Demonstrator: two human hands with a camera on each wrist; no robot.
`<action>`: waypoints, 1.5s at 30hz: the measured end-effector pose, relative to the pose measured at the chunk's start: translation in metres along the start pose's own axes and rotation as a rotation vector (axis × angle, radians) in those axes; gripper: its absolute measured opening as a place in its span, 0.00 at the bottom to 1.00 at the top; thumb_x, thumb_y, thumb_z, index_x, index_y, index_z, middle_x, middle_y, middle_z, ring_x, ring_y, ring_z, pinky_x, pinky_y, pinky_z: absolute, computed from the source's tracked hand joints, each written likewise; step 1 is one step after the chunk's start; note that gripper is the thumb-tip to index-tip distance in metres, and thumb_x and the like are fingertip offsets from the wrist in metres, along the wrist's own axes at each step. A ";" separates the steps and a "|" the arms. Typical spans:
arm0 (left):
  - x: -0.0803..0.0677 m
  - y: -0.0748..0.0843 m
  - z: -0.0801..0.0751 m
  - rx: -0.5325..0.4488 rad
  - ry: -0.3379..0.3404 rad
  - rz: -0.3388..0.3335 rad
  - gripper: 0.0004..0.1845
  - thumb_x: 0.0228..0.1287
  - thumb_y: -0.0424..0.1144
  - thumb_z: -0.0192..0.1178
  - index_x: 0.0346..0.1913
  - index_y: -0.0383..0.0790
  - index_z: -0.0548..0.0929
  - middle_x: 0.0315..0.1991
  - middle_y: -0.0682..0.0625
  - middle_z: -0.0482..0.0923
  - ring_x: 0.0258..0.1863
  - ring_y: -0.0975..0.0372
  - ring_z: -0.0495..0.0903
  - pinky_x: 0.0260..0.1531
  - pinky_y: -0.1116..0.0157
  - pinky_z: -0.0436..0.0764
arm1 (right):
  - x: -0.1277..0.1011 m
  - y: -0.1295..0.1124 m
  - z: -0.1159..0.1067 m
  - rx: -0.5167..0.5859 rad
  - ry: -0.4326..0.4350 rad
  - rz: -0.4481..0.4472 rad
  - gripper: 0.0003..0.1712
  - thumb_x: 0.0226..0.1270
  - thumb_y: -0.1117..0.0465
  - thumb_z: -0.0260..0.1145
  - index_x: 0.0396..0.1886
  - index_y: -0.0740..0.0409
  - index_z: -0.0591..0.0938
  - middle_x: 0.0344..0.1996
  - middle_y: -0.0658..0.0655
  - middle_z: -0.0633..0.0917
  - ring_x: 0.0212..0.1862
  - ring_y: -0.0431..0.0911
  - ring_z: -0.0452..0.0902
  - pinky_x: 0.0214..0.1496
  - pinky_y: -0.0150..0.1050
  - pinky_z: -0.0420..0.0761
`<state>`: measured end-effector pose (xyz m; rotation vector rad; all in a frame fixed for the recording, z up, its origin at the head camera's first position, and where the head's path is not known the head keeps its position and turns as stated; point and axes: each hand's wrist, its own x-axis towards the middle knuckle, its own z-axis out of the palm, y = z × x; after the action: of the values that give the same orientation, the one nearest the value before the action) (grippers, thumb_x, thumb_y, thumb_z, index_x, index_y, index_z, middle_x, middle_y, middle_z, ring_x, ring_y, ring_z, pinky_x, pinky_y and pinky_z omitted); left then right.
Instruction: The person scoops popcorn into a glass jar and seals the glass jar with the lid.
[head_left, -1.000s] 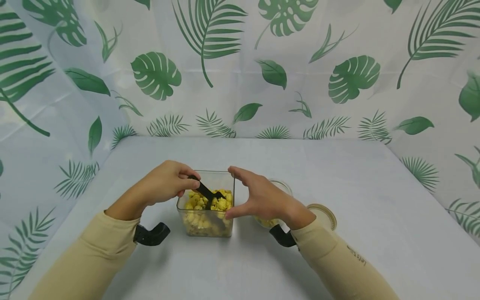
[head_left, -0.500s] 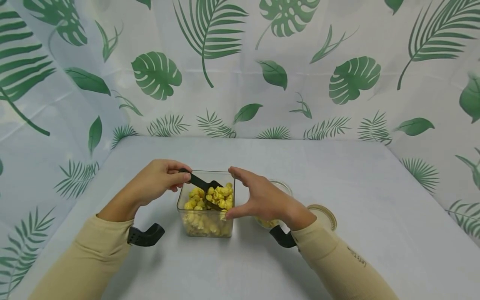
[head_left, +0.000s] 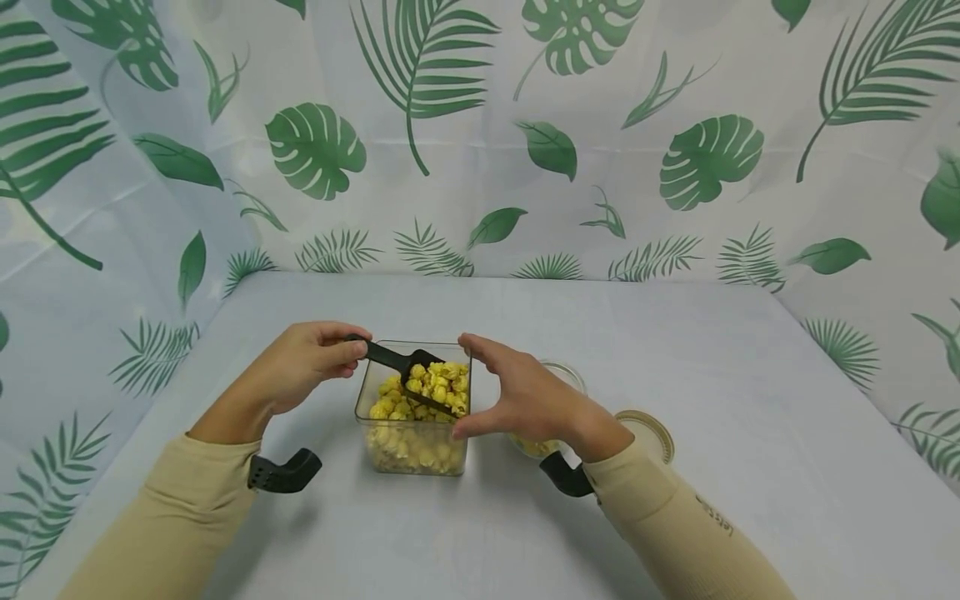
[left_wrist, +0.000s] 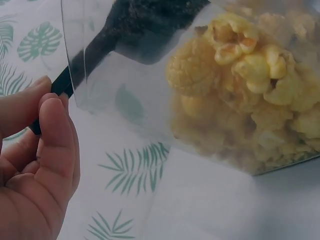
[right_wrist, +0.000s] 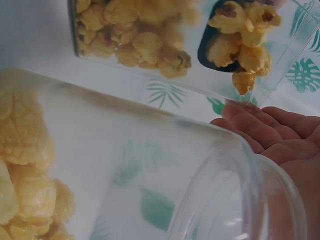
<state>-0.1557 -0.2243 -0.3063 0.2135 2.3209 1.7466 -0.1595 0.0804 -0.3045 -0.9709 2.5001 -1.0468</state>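
Scoop (head_left: 403,367), head view: half-buried 1 s ago, now up + heaped w/ popcorn (head_left: 438,382) but still within rim of box (head_left: 408,422), so load's prob. taken, not yet out; L hand (head_left: 307,358) pinches handle left of box, R hand (head_left: 525,396) has fingers + thumb spread at box's right side. L wrist: thumb + fingertips nip handle just outside box. R wrist: fingers loose by box, contact unclear; jar (right_wrist: 235,145) w/ more popcorn right of box.

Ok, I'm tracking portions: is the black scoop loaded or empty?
Loaded: the head view shows yellow popcorn heaped in the black scoop.
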 end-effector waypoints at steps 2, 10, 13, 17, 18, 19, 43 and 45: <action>0.000 -0.003 -0.001 -0.028 0.004 -0.004 0.21 0.77 0.34 0.55 0.64 0.21 0.70 0.41 0.47 0.75 0.39 0.63 0.77 0.45 0.68 0.80 | 0.000 0.000 0.000 0.001 0.000 0.001 0.62 0.54 0.50 0.81 0.80 0.60 0.54 0.77 0.57 0.60 0.74 0.56 0.58 0.72 0.53 0.62; -0.002 -0.008 -0.004 -0.083 0.013 -0.004 0.20 0.77 0.32 0.54 0.62 0.20 0.71 0.37 0.48 0.75 0.36 0.64 0.76 0.42 0.69 0.80 | 0.000 0.000 0.000 0.001 0.004 -0.002 0.61 0.54 0.50 0.81 0.80 0.61 0.55 0.76 0.57 0.60 0.74 0.56 0.58 0.72 0.52 0.62; -0.003 -0.008 -0.004 -0.095 0.027 -0.004 0.19 0.77 0.32 0.54 0.61 0.20 0.71 0.37 0.48 0.75 0.35 0.64 0.76 0.41 0.70 0.80 | 0.000 0.000 0.000 -0.003 0.004 -0.003 0.62 0.54 0.50 0.81 0.80 0.61 0.54 0.76 0.57 0.60 0.74 0.56 0.58 0.72 0.52 0.62; -0.003 -0.008 -0.002 -0.126 0.032 -0.003 0.19 0.77 0.31 0.52 0.62 0.19 0.71 0.37 0.49 0.74 0.35 0.64 0.75 0.40 0.70 0.80 | 0.000 -0.001 -0.001 -0.003 0.000 0.004 0.62 0.54 0.50 0.81 0.80 0.61 0.54 0.76 0.57 0.60 0.74 0.56 0.58 0.72 0.52 0.62; -0.002 -0.008 -0.002 -0.133 0.032 -0.003 0.19 0.78 0.31 0.52 0.63 0.19 0.70 0.37 0.49 0.74 0.35 0.65 0.75 0.40 0.70 0.80 | 0.000 -0.001 -0.001 -0.002 0.000 0.006 0.62 0.54 0.50 0.81 0.80 0.61 0.54 0.76 0.57 0.60 0.74 0.56 0.58 0.72 0.52 0.62; -0.002 -0.008 -0.001 -0.140 0.032 -0.002 0.19 0.78 0.31 0.51 0.63 0.19 0.70 0.37 0.49 0.74 0.35 0.65 0.75 0.41 0.70 0.80 | 0.000 -0.001 -0.001 0.000 -0.002 0.007 0.62 0.54 0.50 0.81 0.80 0.61 0.54 0.76 0.57 0.60 0.74 0.56 0.58 0.72 0.53 0.62; -0.008 -0.010 -0.011 -0.147 0.063 -0.008 0.21 0.78 0.33 0.52 0.64 0.20 0.69 0.39 0.49 0.75 0.34 0.65 0.76 0.38 0.71 0.80 | 0.000 -0.001 0.000 0.000 -0.001 0.004 0.62 0.54 0.50 0.81 0.80 0.61 0.54 0.76 0.58 0.60 0.74 0.56 0.58 0.72 0.53 0.62; -0.009 -0.010 -0.012 -0.151 0.066 -0.006 0.21 0.78 0.33 0.52 0.64 0.20 0.69 0.38 0.50 0.76 0.34 0.65 0.76 0.38 0.71 0.80 | 0.000 -0.001 0.000 0.000 -0.001 0.003 0.62 0.54 0.50 0.81 0.80 0.60 0.54 0.76 0.58 0.60 0.75 0.56 0.58 0.72 0.53 0.62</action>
<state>-0.1503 -0.2407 -0.3117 0.1236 2.2172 1.9436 -0.1591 0.0799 -0.3039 -0.9673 2.5002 -1.0452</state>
